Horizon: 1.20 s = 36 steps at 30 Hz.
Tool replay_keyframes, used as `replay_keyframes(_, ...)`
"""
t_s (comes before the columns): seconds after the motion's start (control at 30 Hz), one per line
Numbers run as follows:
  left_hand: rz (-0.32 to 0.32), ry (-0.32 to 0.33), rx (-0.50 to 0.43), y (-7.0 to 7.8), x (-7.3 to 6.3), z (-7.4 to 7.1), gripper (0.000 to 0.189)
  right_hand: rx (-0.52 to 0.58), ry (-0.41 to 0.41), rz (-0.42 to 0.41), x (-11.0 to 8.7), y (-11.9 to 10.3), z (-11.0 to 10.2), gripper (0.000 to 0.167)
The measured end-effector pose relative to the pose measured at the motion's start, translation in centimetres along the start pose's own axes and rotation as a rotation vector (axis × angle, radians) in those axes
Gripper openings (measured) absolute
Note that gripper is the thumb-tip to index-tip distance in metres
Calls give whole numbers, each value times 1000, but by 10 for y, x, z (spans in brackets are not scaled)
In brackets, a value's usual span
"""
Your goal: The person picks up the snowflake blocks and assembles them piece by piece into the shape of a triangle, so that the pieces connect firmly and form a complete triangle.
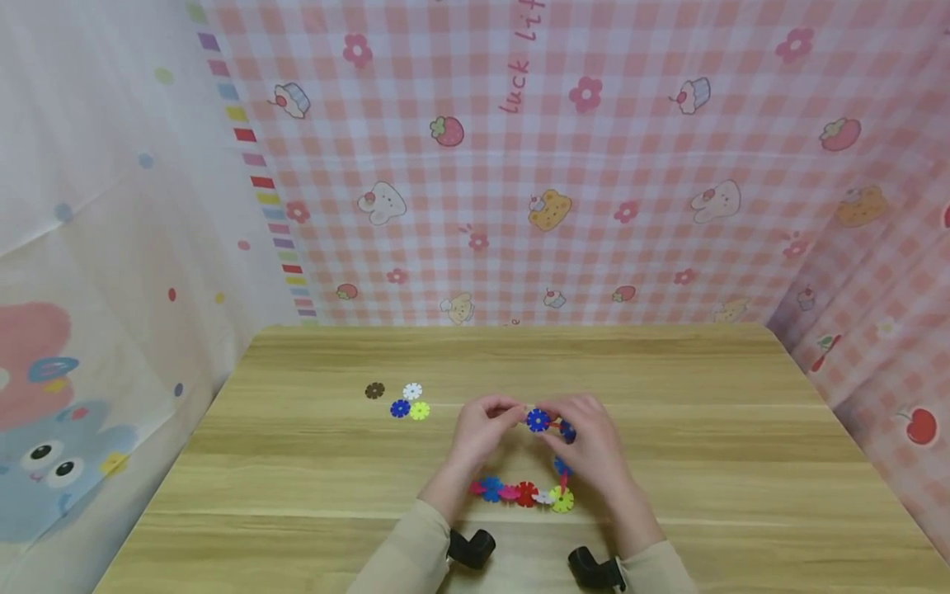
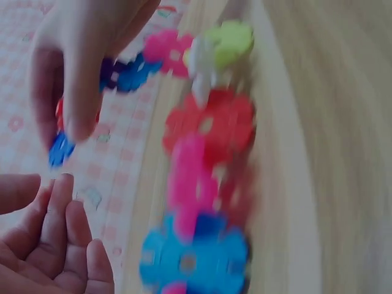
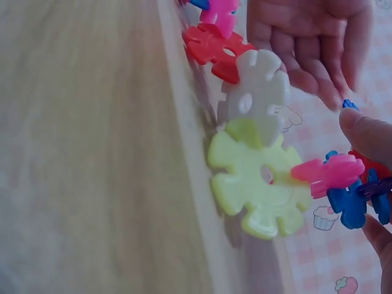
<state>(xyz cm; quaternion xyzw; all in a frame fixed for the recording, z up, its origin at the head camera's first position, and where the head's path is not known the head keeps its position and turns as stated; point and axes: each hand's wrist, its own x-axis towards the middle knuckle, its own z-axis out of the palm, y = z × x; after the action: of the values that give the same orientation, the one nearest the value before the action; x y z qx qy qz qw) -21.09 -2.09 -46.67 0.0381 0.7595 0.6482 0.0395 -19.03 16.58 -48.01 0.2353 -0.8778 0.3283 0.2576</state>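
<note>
A chain of plastic snowflake discs lies in a bent line before me, with a blue disc (image 1: 491,489), a red disc (image 1: 527,494), a white disc (image 3: 260,92) and a yellow-green disc (image 3: 260,184) slotted together among pink ones. Its far end is raised in my right hand (image 1: 590,433), whose thumb and fingers pinch the chain near a dark blue end disc (image 1: 538,420). Facing that disc is my left hand (image 1: 482,429), fingertips close to its edge. In the left wrist view the left fingers (image 2: 58,214) are loosely bent, the thumb apart, with nothing between them.
Loose discs lie on the wooden table (image 1: 297,495) to the far left: a brown disc (image 1: 374,390), a white one, a blue one and a yellow-green disc (image 1: 420,411). Black wrist mounts (image 1: 472,549) sit below both hands. A checked pink cloth (image 1: 505,239) hangs behind the table.
</note>
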Motion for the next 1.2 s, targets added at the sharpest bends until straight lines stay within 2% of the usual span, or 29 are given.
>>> replay_keyframes(0.23,106,37,145,-11,7,-41,13,2,-1,-4,-1,3,0,42)
replay_keyframes(0.47,50,112,245,-18,14,-83,14,17,27,-24,-2,6,-1,41)
replay_keyframes(0.7,28,177,313,-25,16,-118,15,9,18,-15,-3,8,0,40)
replay_keyframes(0.93,20,220,320,-34,19,-142,21,2,20,-28,-3,9,-1,42)
replay_keyframes(1.2,7,204,401,-43,17,-153,27,9,4,-22,-4,9,-2,41)
